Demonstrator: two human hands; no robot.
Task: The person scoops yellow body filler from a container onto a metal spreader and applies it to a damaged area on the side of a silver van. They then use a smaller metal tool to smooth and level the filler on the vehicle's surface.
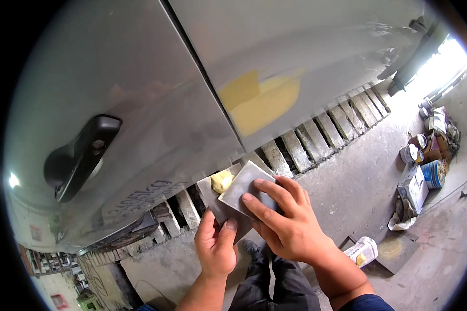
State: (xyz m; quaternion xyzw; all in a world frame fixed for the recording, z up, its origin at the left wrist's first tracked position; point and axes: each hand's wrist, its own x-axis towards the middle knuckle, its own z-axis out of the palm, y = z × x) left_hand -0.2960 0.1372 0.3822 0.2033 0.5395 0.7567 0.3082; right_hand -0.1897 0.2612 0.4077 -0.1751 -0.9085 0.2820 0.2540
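Observation:
In front of me, my left hand (217,249) is closed on the lower edge of a flat grey plate (207,194), thumb on top. A lump of yellow putty (221,181) sits on that plate's far part. My right hand (290,223) grips a thin, square-cornered grey spreader (248,182), its fingers pressed on the upper face. The spreader overlaps the plate, with its left edge beside the putty. Whether the two faces touch, I cannot tell. Beyond my hands, a smooth yellow patch (267,106) covers part of a grey vehicle panel (306,46).
A black door handle (96,150) juts from the panel at left. Slatted floor grating (319,137) runs below the vehicle. Cans (433,173) and a white box (412,187) stand at right. Near my right forearm, a white bag (362,251) lies by a dark board (399,254).

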